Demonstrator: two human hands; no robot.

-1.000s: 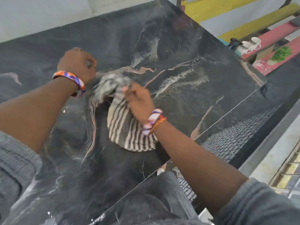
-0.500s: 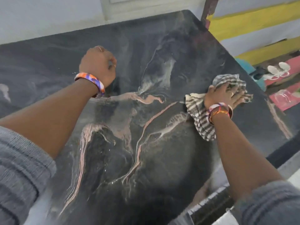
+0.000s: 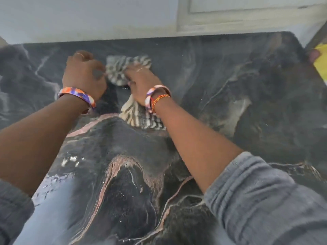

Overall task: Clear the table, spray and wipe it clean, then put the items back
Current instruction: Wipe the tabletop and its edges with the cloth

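Note:
A striped grey-and-white cloth lies bunched on the dark marble table, near its far side. My right hand presses down on the cloth, fingers spread over it and gripping it. My left hand rests as a fist on the table just left of the cloth, touching its far bunched end. Both wrists wear coloured bands. Part of the cloth is hidden under my right hand and wrist.
A pale wall runs along the table's far edge, with a white panel at the right. Something yellow sits past the table's right corner. Small wet droplets show on the near left surface.
My right hand has swept the cloth from the table's right side leftward and farther back, beside my left hand. The view has swung to face the wall.

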